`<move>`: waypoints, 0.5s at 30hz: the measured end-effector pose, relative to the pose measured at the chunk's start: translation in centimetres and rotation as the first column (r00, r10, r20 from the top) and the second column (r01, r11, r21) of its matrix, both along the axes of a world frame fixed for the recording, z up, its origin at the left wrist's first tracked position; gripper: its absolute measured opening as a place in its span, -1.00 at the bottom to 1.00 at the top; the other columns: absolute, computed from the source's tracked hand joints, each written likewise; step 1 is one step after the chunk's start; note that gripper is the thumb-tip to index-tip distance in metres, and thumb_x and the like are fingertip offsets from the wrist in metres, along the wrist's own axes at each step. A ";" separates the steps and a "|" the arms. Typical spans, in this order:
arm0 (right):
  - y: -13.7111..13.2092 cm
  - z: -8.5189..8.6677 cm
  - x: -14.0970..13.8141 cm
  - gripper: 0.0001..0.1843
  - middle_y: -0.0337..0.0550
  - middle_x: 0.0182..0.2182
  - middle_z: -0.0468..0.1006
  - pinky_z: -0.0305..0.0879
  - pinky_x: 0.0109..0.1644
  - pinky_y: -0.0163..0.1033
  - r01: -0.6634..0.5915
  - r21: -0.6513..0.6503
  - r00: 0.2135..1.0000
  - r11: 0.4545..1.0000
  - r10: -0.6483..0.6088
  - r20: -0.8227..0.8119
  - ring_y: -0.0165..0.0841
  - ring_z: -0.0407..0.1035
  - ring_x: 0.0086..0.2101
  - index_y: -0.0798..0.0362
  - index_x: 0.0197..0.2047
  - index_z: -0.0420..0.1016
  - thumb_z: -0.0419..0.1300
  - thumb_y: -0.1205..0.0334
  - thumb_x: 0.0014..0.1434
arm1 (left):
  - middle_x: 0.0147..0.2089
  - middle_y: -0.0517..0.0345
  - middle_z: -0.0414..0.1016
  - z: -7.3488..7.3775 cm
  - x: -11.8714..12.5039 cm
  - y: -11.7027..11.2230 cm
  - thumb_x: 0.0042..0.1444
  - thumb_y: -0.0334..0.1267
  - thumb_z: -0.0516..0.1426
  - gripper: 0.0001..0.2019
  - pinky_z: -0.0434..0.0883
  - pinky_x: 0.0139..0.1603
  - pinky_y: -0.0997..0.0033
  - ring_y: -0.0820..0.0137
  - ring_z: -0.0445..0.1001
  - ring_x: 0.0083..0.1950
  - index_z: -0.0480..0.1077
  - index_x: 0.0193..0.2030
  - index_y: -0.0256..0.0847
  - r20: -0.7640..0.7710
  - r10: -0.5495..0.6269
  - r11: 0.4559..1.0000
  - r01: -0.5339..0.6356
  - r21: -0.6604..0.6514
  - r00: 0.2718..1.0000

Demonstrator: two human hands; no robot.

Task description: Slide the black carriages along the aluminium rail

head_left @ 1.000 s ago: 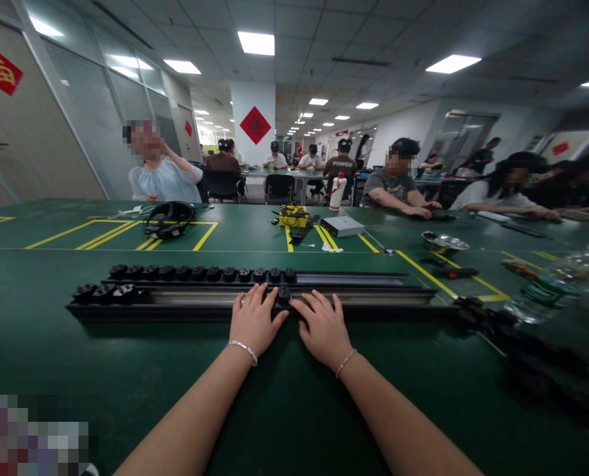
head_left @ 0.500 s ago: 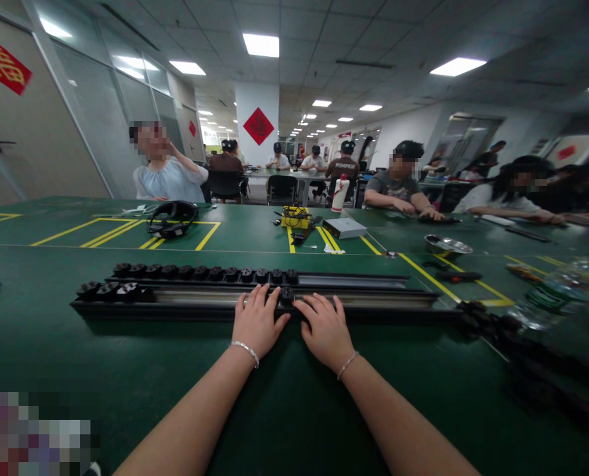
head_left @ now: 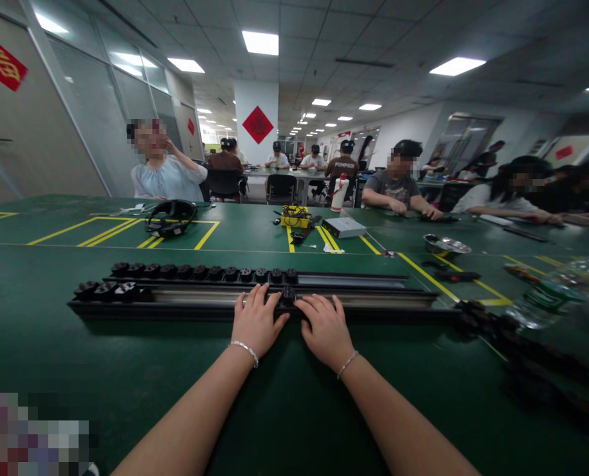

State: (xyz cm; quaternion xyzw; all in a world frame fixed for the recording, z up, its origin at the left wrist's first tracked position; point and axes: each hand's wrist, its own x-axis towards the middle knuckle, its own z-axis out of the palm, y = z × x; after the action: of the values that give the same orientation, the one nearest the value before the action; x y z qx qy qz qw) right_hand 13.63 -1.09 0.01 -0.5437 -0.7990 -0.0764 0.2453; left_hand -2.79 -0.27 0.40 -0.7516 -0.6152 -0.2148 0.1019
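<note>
A long black power track (head_left: 373, 312) with a metallic channel lies crosswise in front of me. My left hand (head_left: 255, 325) rests on it, fingers stretched over its top and thumb along the front side. My right hand (head_left: 325, 330) lies on the same track, fingers spread over the edge. Between my two hands a black socket module (head_left: 288, 295) sits on the track, close to the fingertips of both. Several more modules, one with a light top (head_left: 125, 291), stand at its left end. Behind it lies a second track (head_left: 353, 280) bearing a row of black modules (head_left: 199, 272).
On the green table (head_left: 284, 396) are a headset (head_left: 171, 219), a yellow box with cables (head_left: 295, 217), a grey box (head_left: 344, 228), a white bottle (head_left: 340, 192), a metal bowl (head_left: 446, 246), a plastic bottle (head_left: 547, 297) and dark parts (head_left: 492, 324). Several people sit around.
My hands and the track stay nearly still. At the far right side of the table, a seated person's hands have shifted slightly.
</note>
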 end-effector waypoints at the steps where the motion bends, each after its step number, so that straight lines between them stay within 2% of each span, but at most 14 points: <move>1: 0.0 0.0 0.0 -0.59 -0.20 0.00 0.39 -0.28 0.20 0.07 0.001 0.000 1.000 1.000 -0.001 -0.001 -0.27 0.14 0.06 -0.15 0.01 0.30 0.01 0.29 0.07 | 0.23 0.06 0.17 0.0 0.0 0.0 0.07 0.00 -0.01 -0.58 -0.04 0.22 0.07 0.22 0.05 0.26 0.27 0.07 -0.01 0.002 0.001 1.000 -0.001 -0.005 1.000; 15: 0.0 0.0 0.0 -0.61 -0.20 -0.04 0.42 -0.26 0.20 0.02 0.006 0.000 1.000 1.000 -0.006 -0.003 -0.30 0.18 0.03 -0.13 0.00 0.31 0.01 0.29 0.07 | 0.22 0.07 0.19 0.2 0.0 0.0 0.06 0.01 0.00 -0.58 -0.03 0.20 0.05 0.20 0.07 0.25 0.28 0.07 0.03 0.004 0.000 1.000 0.000 -0.009 1.000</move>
State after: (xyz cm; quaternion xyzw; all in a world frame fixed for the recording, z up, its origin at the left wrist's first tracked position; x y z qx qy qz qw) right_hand 13.64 -1.08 0.03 -0.5461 -0.7970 -0.0765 0.2464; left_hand -2.77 -0.28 0.59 -0.7517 -0.6164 -0.2137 0.0972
